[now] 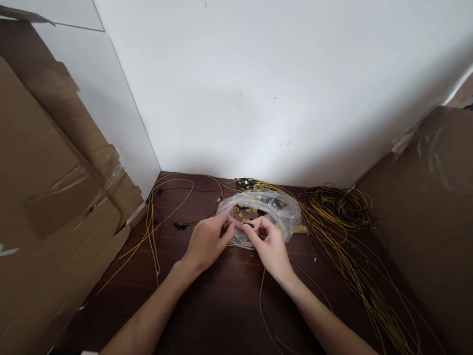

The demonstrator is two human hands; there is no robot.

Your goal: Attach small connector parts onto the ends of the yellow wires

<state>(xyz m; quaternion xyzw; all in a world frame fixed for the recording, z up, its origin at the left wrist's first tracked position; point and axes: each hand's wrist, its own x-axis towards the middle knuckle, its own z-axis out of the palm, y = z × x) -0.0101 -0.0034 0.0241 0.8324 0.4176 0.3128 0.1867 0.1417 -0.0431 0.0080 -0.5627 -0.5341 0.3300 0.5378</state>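
Observation:
Both hands meet in front of a clear plastic bag (293, 213) that holds small yellow and black pieces. My left hand (211, 240) pinches a thin yellow wire between thumb and forefinger. Just beside it, my right hand (269, 245) grips a small black connector (249, 225) at the wire's end. The fingertips of the two hands are a short gap apart. How far the wire goes into the connector is too small to tell.
Yellow wires (360, 282) run down the right of the dark table (216, 319) from a coil (339, 206). Loose wires (151, 231) lie left, near black connectors (180, 225). Cardboard (33, 182) flanks the left side, more cardboard (435, 217) the right; a white wall (244, 90) stands behind.

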